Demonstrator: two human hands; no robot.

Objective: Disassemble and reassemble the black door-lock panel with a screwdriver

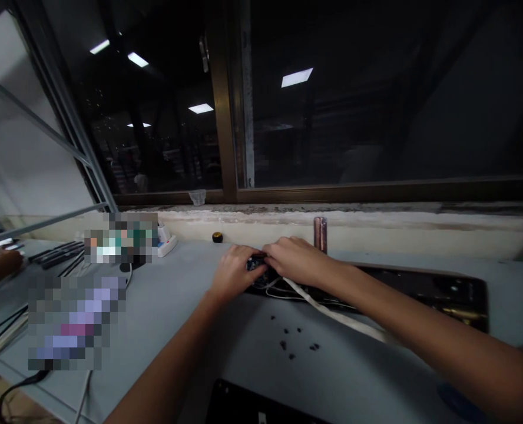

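Observation:
My left hand [234, 270] and my right hand [288, 257] meet at the left end of a long glossy black casing [453, 294] lying on the table. Between them is a small dark part [256, 263] with light specks. My left thumb and fingers close on its left side; the curled fingers of my right hand grip its upper right edge. What exactly the part is cannot be made out. Thin white wires [283, 292] run from this end, and a flat white cable [332, 315] passes under my right forearm. Several small dark screws [283, 345] lie scattered in front.
A black panel [252, 406] lies at the near edge. Behind the casing stands a copper-coloured cylinder [320, 234]; a small black-and-gold round object [217, 237] is left of it. A white power strip [167, 245], cables and another person's hand [0, 262] are at left.

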